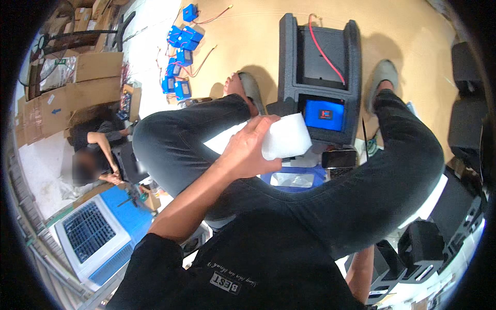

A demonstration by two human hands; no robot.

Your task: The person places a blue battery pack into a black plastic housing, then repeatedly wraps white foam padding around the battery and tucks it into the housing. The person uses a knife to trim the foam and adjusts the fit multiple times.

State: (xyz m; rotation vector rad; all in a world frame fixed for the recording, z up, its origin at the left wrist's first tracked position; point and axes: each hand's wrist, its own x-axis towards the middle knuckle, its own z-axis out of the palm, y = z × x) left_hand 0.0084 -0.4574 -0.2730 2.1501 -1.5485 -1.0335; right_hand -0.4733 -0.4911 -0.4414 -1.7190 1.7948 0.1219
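My left hand (249,146) is wrapped round a white foam block (290,137), held over the gap between my knees. Just beyond the foam lies a dark grey speaker-like casing (352,67) with a recessed panel. A blue rectangular piece (324,114) sits in its nearer compartment; whether this is a battery pack or a screen, I cannot tell. Across the recess runs a red cable (324,47). My right forearm (360,274) reaches down past my right thigh, and the hand itself is hidden.
Blue wired battery packs (184,57) lie at the far left. A dark phone (339,158) and a blue plastic sheet (320,178) are between my legs. More dark casings (421,248) stand to the right. Another person (98,150) works at left, near an air cooler (93,232).
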